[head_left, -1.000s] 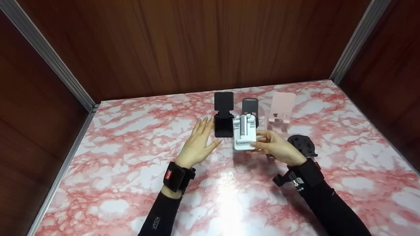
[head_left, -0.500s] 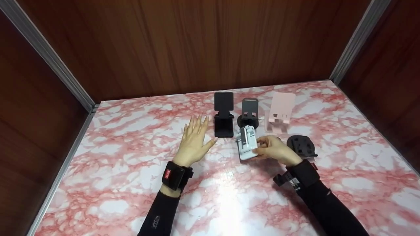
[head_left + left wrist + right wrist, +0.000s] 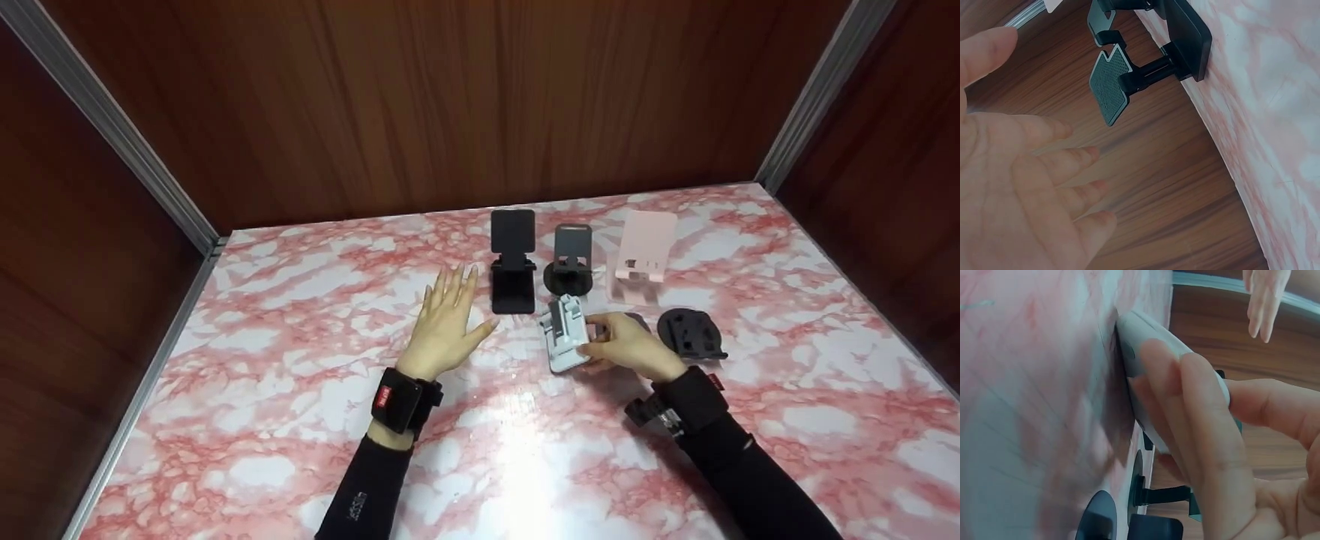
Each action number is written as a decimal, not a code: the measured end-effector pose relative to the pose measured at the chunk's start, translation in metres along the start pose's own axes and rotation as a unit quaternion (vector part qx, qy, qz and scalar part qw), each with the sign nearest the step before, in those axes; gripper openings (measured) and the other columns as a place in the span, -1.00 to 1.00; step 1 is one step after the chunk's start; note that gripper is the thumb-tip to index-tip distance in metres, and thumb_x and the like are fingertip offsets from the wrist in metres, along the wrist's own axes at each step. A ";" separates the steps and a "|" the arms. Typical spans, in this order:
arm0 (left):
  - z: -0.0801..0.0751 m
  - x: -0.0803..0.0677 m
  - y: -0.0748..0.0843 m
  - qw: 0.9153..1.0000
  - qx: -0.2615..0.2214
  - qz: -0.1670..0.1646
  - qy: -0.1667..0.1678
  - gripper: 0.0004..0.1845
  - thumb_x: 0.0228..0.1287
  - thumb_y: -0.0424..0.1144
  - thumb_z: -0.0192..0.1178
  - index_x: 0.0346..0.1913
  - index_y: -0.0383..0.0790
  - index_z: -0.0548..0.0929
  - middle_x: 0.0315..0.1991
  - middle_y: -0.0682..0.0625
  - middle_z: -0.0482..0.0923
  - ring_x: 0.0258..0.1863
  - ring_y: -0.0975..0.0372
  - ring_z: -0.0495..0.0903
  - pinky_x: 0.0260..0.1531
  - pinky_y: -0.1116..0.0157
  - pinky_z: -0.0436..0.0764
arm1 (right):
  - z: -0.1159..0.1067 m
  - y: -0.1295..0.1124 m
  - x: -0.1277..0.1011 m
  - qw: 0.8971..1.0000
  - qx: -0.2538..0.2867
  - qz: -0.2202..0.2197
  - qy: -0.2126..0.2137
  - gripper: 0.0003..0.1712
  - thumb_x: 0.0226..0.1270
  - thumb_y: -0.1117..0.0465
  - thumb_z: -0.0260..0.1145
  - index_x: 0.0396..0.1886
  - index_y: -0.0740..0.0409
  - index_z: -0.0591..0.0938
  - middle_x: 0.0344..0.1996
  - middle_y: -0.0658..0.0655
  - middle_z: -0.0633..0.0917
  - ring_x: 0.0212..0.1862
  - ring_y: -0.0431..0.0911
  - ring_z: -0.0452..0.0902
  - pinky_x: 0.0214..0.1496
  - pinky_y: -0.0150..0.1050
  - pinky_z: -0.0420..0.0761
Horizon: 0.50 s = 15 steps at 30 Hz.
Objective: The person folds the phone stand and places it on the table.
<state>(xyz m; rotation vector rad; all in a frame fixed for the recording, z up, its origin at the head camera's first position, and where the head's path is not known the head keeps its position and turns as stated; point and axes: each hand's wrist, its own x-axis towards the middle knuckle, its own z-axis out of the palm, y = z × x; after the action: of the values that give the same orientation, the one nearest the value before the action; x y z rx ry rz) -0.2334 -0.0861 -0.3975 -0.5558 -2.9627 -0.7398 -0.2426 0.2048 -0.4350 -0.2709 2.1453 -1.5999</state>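
My right hand (image 3: 626, 346) grips a folded white phone stand (image 3: 565, 343) that lies low on the marble table (image 3: 300, 390). In the right wrist view the fingers (image 3: 1196, 416) curl over the white stand's (image 3: 1145, 343) edge against the tabletop. My left hand (image 3: 447, 324) hovers flat with straight fingers just left of a black phone stand (image 3: 513, 262), holding nothing. In the left wrist view the open palm (image 3: 1022, 185) is seen with the black stand (image 3: 1151, 62) beyond the fingertips.
A grey stand on a round base (image 3: 570, 259) and a pink stand (image 3: 643, 251) are lined up behind. A black round mount (image 3: 690, 334) lies right of my right hand. Wooden walls (image 3: 450, 97) enclose the table on three sides.
My right hand has lowered the white stand from in front of the grey one down to the tabletop, slightly nearer me. The left hand has drawn back a little.
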 end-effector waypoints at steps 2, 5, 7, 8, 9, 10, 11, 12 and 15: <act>0.001 0.001 -0.001 1.000 0.002 -0.001 -0.003 -0.15 0.44 0.11 0.04 0.57 -0.26 -0.02 0.60 -0.23 -0.15 0.59 -0.11 -0.26 0.54 -0.16 -0.18 | 0.000 -0.001 0.000 1.000 -0.016 0.001 0.000 -0.18 0.30 0.48 0.21 0.47 0.56 0.04 -0.08 0.54 0.65 -0.27 0.00 0.75 -0.12 -0.10 0.76; 0.001 0.001 -0.001 1.000 0.001 -0.003 -0.007 -0.15 0.44 0.11 0.04 0.57 -0.27 -0.02 0.60 -0.23 -0.15 0.59 -0.11 -0.27 0.55 -0.15 -0.18 | -0.001 -0.002 -0.001 0.996 -0.084 -0.003 0.015 -0.08 0.30 0.41 0.27 0.50 0.53 -0.04 -0.21 0.46 0.70 -0.33 0.00 0.74 -0.20 -0.13 0.77; 0.002 0.002 -0.001 1.000 0.000 -0.004 -0.010 -0.15 0.44 0.11 0.04 0.57 -0.27 -0.03 0.60 -0.24 -0.15 0.60 -0.10 -0.28 0.55 -0.14 -0.19 | -0.001 -0.003 -0.001 0.993 -0.119 -0.002 0.024 -0.08 0.30 0.39 0.29 0.49 0.53 -0.02 -0.26 0.43 0.72 -0.35 -0.02 0.74 -0.23 -0.16 0.76; 0.002 0.002 -0.001 1.000 -0.001 -0.004 -0.012 -0.15 0.45 0.11 0.04 0.57 -0.26 -0.03 0.60 -0.24 -0.15 0.60 -0.10 -0.28 0.55 -0.14 -0.19 | -0.002 -0.003 -0.001 0.990 -0.137 -0.001 0.029 -0.08 0.30 0.37 0.30 0.49 0.52 0.00 -0.27 0.42 0.73 -0.36 -0.03 0.74 -0.24 -0.18 0.76; 0.002 0.002 -0.001 1.000 -0.003 -0.005 -0.013 -0.15 0.45 0.10 0.04 0.57 -0.26 -0.03 0.60 -0.24 -0.15 0.60 -0.10 -0.29 0.55 -0.14 -0.20 | -0.002 -0.004 -0.002 0.988 -0.149 0.000 0.032 -0.09 0.31 0.36 0.30 0.49 0.52 0.01 -0.26 0.42 0.73 -0.36 -0.03 0.74 -0.25 -0.18 0.76; 0.002 0.003 -0.001 1.000 -0.003 -0.005 -0.015 -0.15 0.45 0.10 0.04 0.57 -0.26 -0.03 0.60 -0.24 -0.15 0.60 -0.10 -0.30 0.55 -0.13 -0.21 | -0.003 -0.004 -0.002 0.989 -0.147 0.001 0.031 -0.10 0.31 0.36 0.29 0.49 0.52 0.01 -0.24 0.42 0.73 -0.34 -0.02 0.75 -0.24 -0.18 0.76; 0.003 0.003 -0.001 1.000 -0.004 -0.006 -0.015 -0.15 0.45 0.09 0.04 0.57 -0.26 -0.03 0.59 -0.25 -0.15 0.60 -0.10 -0.30 0.55 -0.13 -0.21 | -0.003 -0.005 -0.002 0.989 -0.147 0.001 0.031 -0.11 0.32 0.36 0.28 0.49 0.53 0.01 -0.23 0.43 0.72 -0.34 -0.01 0.75 -0.23 -0.19 0.76; 0.003 0.003 -0.001 1.000 -0.005 -0.006 -0.017 -0.16 0.45 0.09 0.04 0.57 -0.26 -0.03 0.60 -0.25 -0.16 0.60 -0.10 -0.31 0.55 -0.12 -0.22 | -0.004 -0.006 -0.003 0.988 -0.152 -0.001 0.034 -0.11 0.34 0.35 0.27 0.49 0.53 0.01 -0.23 0.43 0.72 -0.35 -0.01 0.74 -0.24 -0.20 0.76; 0.003 0.002 -0.001 1.000 -0.004 -0.007 -0.021 -0.16 0.45 0.10 0.03 0.57 -0.26 -0.03 0.60 -0.25 -0.17 0.60 -0.10 -0.31 0.56 -0.12 -0.22 | -0.005 -0.009 -0.006 0.982 -0.181 -0.024 0.053 -0.13 0.37 0.33 0.25 0.49 0.53 0.00 -0.28 0.41 0.72 -0.37 0.05 0.72 -0.32 -0.22 0.74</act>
<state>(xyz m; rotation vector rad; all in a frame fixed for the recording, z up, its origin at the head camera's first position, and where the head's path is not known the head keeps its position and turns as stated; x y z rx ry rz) -0.2358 -0.0844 -0.4002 -0.5580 -3.0064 -0.7497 -0.2409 0.2090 -0.4237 -0.3596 2.5248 -1.2642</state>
